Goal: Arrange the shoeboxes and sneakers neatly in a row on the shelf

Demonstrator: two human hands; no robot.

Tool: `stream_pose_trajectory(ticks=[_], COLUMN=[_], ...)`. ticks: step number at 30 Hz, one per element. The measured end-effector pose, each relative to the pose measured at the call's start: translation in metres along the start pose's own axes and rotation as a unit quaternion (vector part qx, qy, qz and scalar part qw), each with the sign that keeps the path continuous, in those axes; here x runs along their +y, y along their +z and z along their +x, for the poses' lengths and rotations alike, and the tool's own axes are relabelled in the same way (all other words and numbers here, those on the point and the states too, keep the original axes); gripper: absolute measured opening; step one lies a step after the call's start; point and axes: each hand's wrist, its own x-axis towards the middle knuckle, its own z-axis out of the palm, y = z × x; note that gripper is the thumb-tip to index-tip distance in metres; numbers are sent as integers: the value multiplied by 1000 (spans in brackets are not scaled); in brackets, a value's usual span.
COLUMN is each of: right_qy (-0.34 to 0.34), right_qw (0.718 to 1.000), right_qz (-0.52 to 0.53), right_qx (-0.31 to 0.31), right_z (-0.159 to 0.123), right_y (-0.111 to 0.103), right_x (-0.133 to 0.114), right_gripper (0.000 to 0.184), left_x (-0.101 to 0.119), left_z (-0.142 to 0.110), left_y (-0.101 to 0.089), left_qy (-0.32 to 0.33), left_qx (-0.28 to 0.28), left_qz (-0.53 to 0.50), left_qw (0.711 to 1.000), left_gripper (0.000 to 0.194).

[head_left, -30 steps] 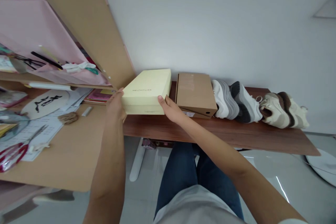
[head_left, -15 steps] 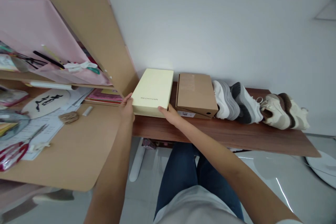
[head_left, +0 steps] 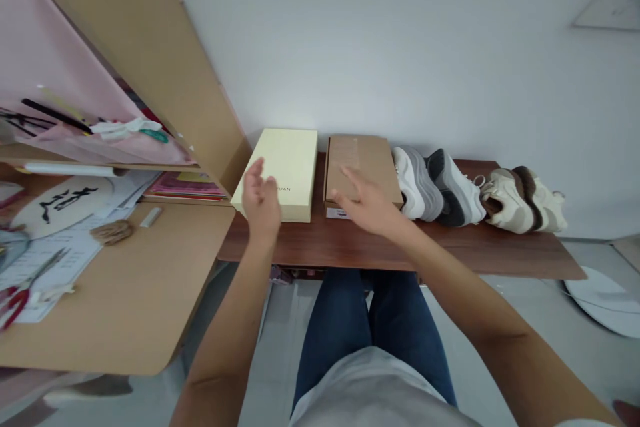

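Observation:
A pale yellow shoebox (head_left: pixel 290 157) with dark lettering lies on the brown wooden bench (head_left: pixel 310 247), against the wall. In front of its left part I hold my left hand (head_left: pixel 261 203), empty, with the fingers apart; part of the lettering is hidden behind it. My right hand (head_left: pixel 367 203) is over the brown cardboard box (head_left: pixel 375 153), fingers spread and nothing in them. Whether it touches that box I cannot tell. To the right of the boxes stand grey and white sneakers (head_left: pixel 457 190) and a beige and brown pair (head_left: pixel 515 203).
A tan desk (head_left: pixel 150 293) on the left carries red-handled scissors (head_left: pixel 30 287), papers, a twine bundle (head_left: pixel 113 231) and a round fan with black writing (head_left: pixel 63 203). Its upright side panel (head_left: pixel 195 73) rises beside the yellow box. A white round object (head_left: pixel 607 300) lies on the floor at right.
Both hands have let go of the yellow shoebox. My right hand has moved right, over the cardboard box; my left has lifted off the yellow box's side. The view has shifted slightly.

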Motion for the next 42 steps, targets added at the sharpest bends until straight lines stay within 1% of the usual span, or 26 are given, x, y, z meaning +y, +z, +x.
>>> stream_pose_trajectory(ticks=[1, 3, 5, 7, 10, 13, 18, 23, 26, 29, 32, 36, 42], right_qy=[16, 47, 68, 80, 96, 112, 133, 162, 165, 164, 163, 168, 166], right_qw=[1000, 997, 993, 990, 986, 983, 980, 981, 980, 980, 979, 978, 977], right_qz=[-19, -52, -77, -94, -109, -115, -115, -60, -42, -43, -39, -27, 0], right_qx=[16, 41, 60, 74, 87, 90, 88, 93, 100, 105, 115, 120, 135], right_z=[6, 16, 21, 20, 13, 8, 7, 7, 6, 4, 4, 5, 7], right_y=[-9, -21, -29, -33, -36, -37, -35, -29, -24, -21, -18, -18, -20], right_x=[10, 36, 60, 80, 98, 108, 120, 131, 135, 135, 133, 131, 129], right_gripper=[67, 66, 64, 62, 59, 59, 62, 68, 70, 72, 71, 69, 68], left_x=[6, 10, 4, -6, -20, -26, -35, -47, -53, -56, -54, -44, -19], left_z=[-5, -13, -18, -21, -22, -23, -31, -43, -51, -57, -58, -55, -35], left_y=[15, 44, 69, 87, 100, 103, 104, 103, 99, 98, 100, 103, 96], left_qy=[-24, -86, -136, -157, -157, -169, -207, -247, -246, -243, -242, -237, -206], left_qx=[-51, -140, -192, -208, -209, -208, -185, -149, -145, -140, -125, -122, -142], left_qz=[-10, -23, -22, -3, 58, 105, 110, 61, 18, 0, -5, -6, 31], left_qw=[998, 986, 972, 965, 963, 958, 954, 956, 958, 960, 962, 964, 968], left_gripper=[42, 44, 49, 54, 59, 64, 68, 64, 55, 48, 43, 40, 43])
